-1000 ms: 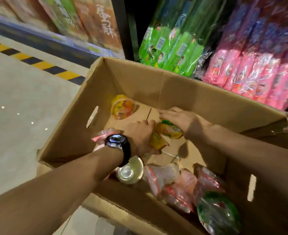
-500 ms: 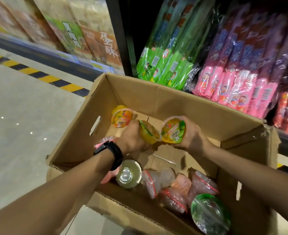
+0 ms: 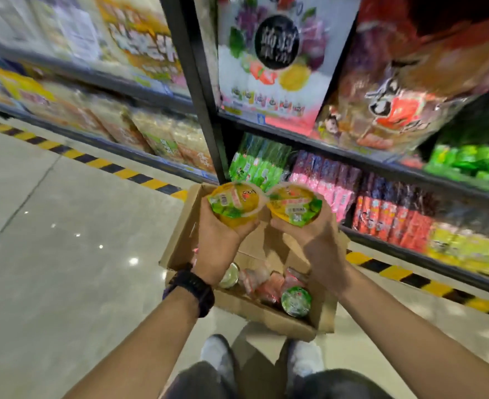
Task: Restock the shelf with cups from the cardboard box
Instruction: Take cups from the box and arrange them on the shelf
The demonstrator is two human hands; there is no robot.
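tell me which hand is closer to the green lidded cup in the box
Right. The right hand is nearly straight above the green-lidded cup; the left hand is up and off to its left.

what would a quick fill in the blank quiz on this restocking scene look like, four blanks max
1. The watch sits on the ____ wrist.
2. The left hand and the right hand hold ____ yellow cups in all.
3. The box stands on the ____.
4. The green-lidded cup lies in the ____.

Missing words: left; two; floor; box
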